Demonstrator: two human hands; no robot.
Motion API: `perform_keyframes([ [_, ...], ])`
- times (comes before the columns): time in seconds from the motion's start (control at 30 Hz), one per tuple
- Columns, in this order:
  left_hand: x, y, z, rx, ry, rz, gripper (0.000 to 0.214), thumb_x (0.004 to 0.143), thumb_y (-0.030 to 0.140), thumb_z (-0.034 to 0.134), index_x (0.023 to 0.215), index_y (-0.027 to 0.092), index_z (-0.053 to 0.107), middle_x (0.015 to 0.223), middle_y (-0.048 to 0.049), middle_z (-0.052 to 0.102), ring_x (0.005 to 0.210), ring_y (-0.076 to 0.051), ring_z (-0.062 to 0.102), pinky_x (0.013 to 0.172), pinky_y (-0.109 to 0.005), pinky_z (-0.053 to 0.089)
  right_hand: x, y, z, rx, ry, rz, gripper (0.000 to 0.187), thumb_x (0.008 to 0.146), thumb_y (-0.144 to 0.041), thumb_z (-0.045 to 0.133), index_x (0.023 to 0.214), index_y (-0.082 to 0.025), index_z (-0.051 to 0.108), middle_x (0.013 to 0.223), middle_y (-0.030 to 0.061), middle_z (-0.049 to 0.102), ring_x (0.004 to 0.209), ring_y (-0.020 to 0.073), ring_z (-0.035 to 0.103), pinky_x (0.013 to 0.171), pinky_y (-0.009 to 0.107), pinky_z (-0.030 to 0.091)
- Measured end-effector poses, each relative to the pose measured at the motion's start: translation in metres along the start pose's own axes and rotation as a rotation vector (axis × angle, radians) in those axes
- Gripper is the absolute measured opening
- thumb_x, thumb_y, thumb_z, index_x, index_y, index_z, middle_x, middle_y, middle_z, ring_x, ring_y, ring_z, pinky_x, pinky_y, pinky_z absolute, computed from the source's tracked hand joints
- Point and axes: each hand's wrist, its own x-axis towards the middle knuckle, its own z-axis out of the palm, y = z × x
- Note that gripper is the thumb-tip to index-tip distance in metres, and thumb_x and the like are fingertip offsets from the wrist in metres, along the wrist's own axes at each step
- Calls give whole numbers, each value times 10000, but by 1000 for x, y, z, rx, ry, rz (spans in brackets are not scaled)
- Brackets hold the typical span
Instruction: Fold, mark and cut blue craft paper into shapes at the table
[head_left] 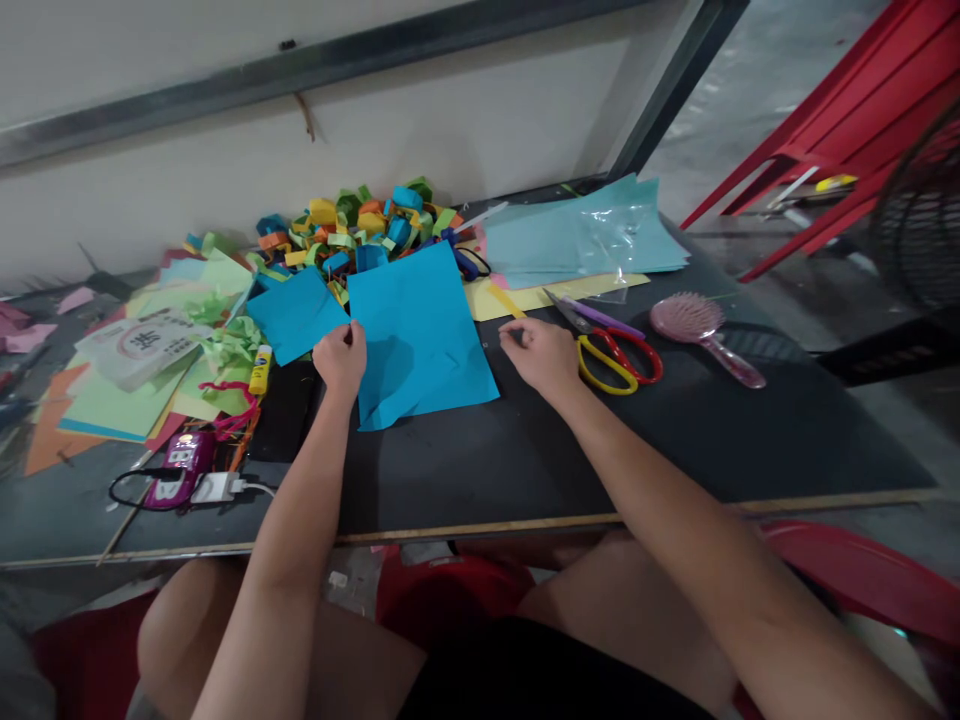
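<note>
My left hand pinches the left edge of a large blue paper sheet lying on the dark table; a smaller blue piece lies just left of it. My right hand rests on the table with fingers curled, just right of the sheet and beside the red and yellow scissors. What its fingers hold, if anything, I cannot make out.
A pile of coloured paper chain links lies behind the sheet. Light blue and yellow sheets, a pink hairbrush, a glue stick, paper stacks and a purple device with a cable lie around. Red chairs stand at right.
</note>
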Motion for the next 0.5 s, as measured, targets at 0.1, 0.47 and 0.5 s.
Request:
perform_keyframes([
  [0.1, 0, -1, 0, -10, 18, 45, 505, 955, 466, 364, 526, 208, 434, 444, -28, 443, 449, -132, 350, 485, -310, 168, 0, 0, 0, 1, -80, -33, 222, 835, -359, 555, 846, -215, 723, 479, -23, 489, 481, 150, 452, 543, 285, 298],
  [0.47, 3, -3, 2, 30, -21, 114, 478, 922, 443, 398, 507, 206, 409, 468, -16, 426, 430, -111, 298, 499, -307, 164, 0, -2, 0, -34, -169, -102, 203, 845, -353, 573, 903, -237, 729, 526, -26, 527, 516, 149, 477, 544, 279, 285],
  [0.5, 3, -3, 2, 31, -27, 118, 474, 923, 441, 402, 511, 206, 413, 470, -15, 424, 434, -112, 300, 503, -308, 165, 0, -2, 0, -42, -172, -105, 209, 849, -359, 570, 909, -241, 732, 533, -23, 536, 522, 152, 482, 544, 280, 283],
])
